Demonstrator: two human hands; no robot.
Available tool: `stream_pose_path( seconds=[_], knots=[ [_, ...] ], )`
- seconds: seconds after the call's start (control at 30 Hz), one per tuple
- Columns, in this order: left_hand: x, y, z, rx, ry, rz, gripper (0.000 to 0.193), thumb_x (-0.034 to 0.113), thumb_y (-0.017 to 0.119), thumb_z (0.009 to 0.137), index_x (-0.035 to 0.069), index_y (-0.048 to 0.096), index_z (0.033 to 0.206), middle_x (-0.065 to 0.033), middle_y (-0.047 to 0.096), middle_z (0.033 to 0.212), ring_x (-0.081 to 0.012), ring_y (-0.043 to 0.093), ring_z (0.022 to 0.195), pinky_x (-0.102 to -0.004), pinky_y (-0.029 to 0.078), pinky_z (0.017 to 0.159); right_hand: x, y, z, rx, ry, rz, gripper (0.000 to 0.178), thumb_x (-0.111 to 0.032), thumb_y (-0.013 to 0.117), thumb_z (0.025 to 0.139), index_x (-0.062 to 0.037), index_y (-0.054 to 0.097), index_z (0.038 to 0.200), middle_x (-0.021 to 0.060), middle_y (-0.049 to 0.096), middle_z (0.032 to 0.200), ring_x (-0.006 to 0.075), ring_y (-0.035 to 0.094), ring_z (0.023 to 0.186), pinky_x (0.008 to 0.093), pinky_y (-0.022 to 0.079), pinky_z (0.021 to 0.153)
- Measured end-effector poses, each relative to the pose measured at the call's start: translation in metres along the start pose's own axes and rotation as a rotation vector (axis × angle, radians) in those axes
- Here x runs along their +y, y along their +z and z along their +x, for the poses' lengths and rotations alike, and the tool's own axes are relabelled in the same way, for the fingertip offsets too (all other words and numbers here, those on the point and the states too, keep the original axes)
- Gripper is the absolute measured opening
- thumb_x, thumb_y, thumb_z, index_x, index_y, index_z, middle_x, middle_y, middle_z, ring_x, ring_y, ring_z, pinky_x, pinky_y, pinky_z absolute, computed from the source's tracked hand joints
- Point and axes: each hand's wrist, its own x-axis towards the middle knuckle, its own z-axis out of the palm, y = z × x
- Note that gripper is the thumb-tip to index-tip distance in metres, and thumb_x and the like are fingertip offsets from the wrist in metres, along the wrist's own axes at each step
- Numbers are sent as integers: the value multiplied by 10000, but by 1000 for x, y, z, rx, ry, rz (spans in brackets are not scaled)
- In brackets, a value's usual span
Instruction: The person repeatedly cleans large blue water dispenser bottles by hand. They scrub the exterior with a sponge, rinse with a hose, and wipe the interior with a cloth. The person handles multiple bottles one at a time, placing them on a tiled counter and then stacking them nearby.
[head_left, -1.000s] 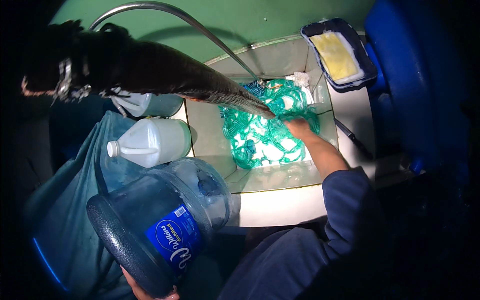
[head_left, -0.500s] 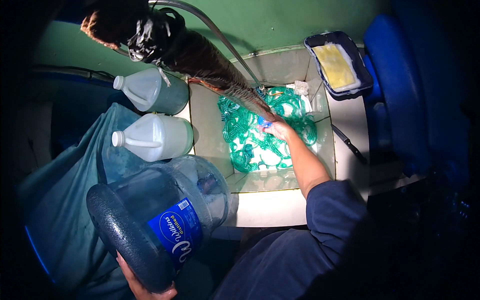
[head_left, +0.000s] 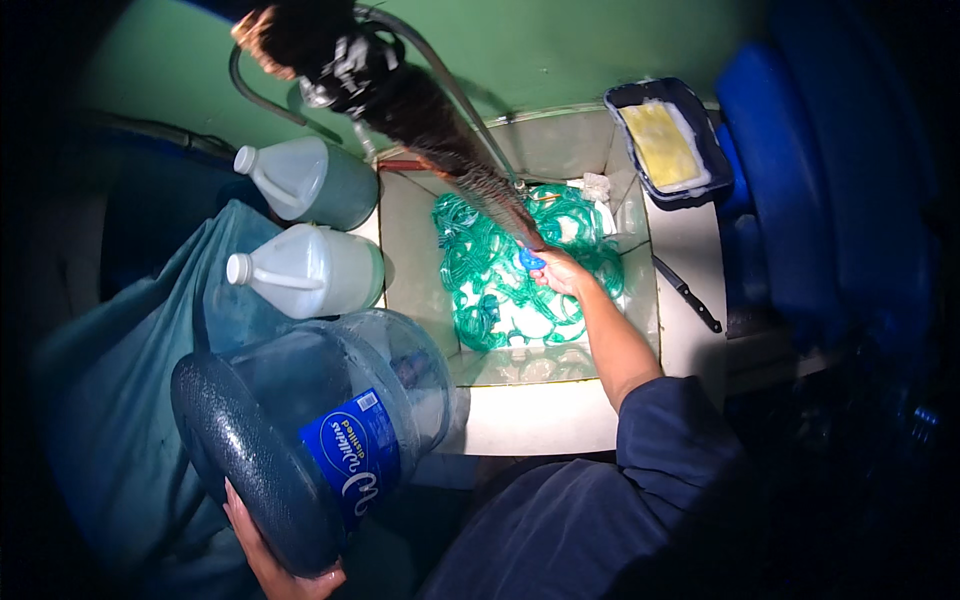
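My left hand [head_left: 268, 552] is wrapped round the base of a large clear blue water jug [head_left: 265, 385] with a blue label. The jug lies tilted, its base toward me and its other end by the near left corner of a tiled sink [head_left: 525, 372]. My right hand [head_left: 560, 270] reaches over the sink and closes on a small blue piece [head_left: 530, 258] at the lower end of a dark, wrapped pipe [head_left: 440, 135]. Beneath that hand, tangled green banded strands [head_left: 480, 285] cover the sink floor; I cannot make out what they are.
Two white-capped plastic jugs, one farther [head_left: 312, 180] and one nearer [head_left: 310, 270], stand left of the sink. A knife [head_left: 690, 295] lies on the right ledge, below a dark basin [head_left: 720, 165] with a yellow sponge [head_left: 660, 145]. Blue-green cloth [head_left: 130, 330] hangs at left.
The view has shifted slightly. My right hand keeps its place by the pipe's lower end, with more of the blue piece showing. My left hand still supports the water jug.
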Motion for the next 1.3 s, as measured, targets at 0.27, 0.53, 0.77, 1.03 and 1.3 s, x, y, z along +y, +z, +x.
stream_pose_path(
  seconds=[0.27,0.53,0.77,1.03,1.3],
  knots=[
    [-23,-5,-8,29,127,303,1193,725,736,666,38,272,1524,-279,313,1550,-463,304,1440,-615,146,1172,-11,17,-1,192,-35,-45,274,-238,661,946,-42,590,1124,53,648,884,64,484,545,196,336,422],
    [-24,13,4,93,178,263,1136,729,703,703,37,304,1512,-290,364,1517,-473,351,1413,-642,199,1149,-12,36,3,419,-242,-219,182,-150,533,953,-130,598,1122,68,644,716,63,409,409,223,251,346],
    [-23,12,5,69,292,380,1051,704,657,770,36,316,1506,-312,372,1501,-480,367,1402,-650,207,1142,14,36,32,593,-315,-197,115,-196,610,937,-108,664,986,0,607,697,80,502,488,249,340,396],
    [-32,14,-6,102,319,332,1035,704,640,788,31,317,1505,-313,363,1508,-482,349,1412,-641,224,1140,33,20,-5,332,275,-2019,473,-301,666,801,-59,646,1207,205,679,1154,357,671,1068,453,519,932],
    [-4,24,-18,112,394,417,995,664,633,806,17,327,1497,-308,408,1472,-477,393,1378,-614,257,1136,194,155,46,-212,477,322,591,-538,528,951,-78,581,1318,159,650,1188,337,656,1037,553,538,872]
  ],
)
